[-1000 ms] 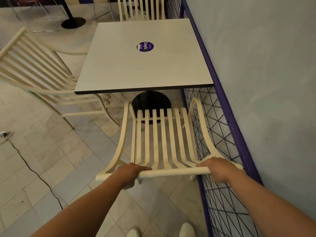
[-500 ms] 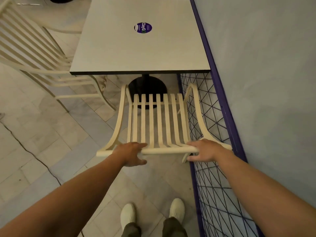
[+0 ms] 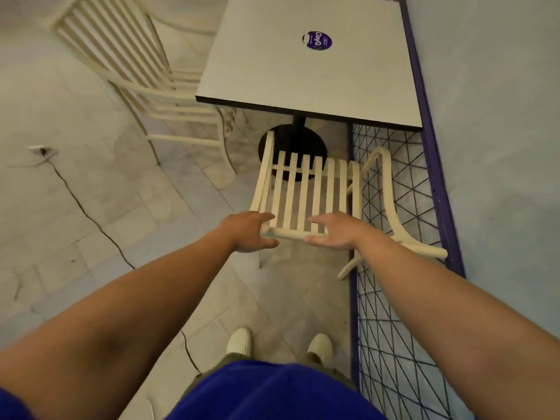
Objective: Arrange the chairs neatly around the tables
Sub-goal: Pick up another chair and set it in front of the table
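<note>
Progress looks partial: your left hand (image 3: 251,233) and right hand (image 3: 335,233), spread loose, touch the slatted chair (image 3: 316,192) at the square table (image 3: 288,80); the side chair (image 3: 181,112) sits askew

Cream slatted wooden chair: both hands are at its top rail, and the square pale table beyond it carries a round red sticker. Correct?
Not quite: the head view shows the round sticker is purple, not red; the rest holds.
</note>
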{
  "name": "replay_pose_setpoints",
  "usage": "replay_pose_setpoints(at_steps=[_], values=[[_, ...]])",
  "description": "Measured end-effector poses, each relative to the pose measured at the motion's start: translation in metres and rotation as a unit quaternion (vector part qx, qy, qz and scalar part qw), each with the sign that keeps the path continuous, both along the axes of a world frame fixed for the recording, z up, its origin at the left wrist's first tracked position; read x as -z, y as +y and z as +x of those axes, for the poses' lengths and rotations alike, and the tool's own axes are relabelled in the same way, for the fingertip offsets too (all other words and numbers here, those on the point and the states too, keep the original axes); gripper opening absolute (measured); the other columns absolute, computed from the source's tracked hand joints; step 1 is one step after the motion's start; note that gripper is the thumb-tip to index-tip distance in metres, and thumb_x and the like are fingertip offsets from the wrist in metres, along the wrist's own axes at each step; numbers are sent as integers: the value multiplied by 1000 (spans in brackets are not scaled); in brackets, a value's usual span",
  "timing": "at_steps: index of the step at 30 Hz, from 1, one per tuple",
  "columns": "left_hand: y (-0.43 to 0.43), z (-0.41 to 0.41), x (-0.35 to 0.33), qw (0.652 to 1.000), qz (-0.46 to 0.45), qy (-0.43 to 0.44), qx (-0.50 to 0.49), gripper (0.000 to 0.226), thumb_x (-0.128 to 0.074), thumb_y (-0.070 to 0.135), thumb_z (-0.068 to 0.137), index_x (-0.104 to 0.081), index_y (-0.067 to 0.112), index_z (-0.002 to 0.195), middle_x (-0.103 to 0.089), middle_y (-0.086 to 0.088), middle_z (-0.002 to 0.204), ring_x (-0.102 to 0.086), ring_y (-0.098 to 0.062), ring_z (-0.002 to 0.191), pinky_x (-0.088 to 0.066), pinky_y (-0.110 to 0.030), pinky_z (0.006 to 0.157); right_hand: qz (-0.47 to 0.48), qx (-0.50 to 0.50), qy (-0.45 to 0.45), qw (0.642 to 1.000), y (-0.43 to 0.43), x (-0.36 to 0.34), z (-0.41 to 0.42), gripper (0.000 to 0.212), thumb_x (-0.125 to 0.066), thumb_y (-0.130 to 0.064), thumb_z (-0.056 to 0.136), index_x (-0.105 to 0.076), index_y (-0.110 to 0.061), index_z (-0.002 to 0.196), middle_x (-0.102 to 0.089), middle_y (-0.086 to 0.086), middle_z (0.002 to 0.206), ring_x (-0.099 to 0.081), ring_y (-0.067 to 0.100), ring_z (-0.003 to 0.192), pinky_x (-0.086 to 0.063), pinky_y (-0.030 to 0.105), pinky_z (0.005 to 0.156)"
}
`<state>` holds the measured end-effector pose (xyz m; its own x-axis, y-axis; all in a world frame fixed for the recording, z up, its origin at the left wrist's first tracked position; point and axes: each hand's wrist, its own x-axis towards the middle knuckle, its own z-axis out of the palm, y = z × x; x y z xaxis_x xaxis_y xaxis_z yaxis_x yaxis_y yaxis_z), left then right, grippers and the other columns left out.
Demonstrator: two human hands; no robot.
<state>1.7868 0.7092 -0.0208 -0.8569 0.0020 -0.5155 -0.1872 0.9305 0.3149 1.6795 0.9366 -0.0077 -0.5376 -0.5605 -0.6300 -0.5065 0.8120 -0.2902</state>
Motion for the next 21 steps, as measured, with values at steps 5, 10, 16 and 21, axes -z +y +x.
replay_pose_setpoints(at_steps=[5,10,16,21], values=[[-72,43,-11,998,36,-18,-51,79,-61,60,89,-29,28,154,-42,-4,154,-39,-26,139,-34,-47,113,-6,-47,10,999,-93,-7,23,74,-52,-67,86,-38,-28,148,-39,2,153,-38,25,136,-35,40,107],[-142,87,-16,990,74,-52,-106,83,-65,61,86,-31,28,153,-48,-3,150,-44,-25,135,-35,-39,110,-7,-95,5,995,-178,-4,44,71,-52,-60,91,-36,-23,149,-40,5,152,-40,26,136,-35,39,109],[-210,108,-12,973,99,-49,-203,85,-67,64,82,-33,29,152,-49,-3,148,-47,-24,133,-36,-39,109,-26,-165,1,986,-271,0,41,76,-51,-63,90,-33,-21,150,-37,4,154,-37,26,138,-33,39,109],[-265,89,-2,966,80,-50,-239,86,-64,68,81,-34,29,152,-50,-2,148,-47,-24,132,-37,-40,108,-33,-185,-12,982,-339,17,13,78,-52,-64,89,-32,-21,150,-38,4,154,-38,25,137,-34,39,108]])
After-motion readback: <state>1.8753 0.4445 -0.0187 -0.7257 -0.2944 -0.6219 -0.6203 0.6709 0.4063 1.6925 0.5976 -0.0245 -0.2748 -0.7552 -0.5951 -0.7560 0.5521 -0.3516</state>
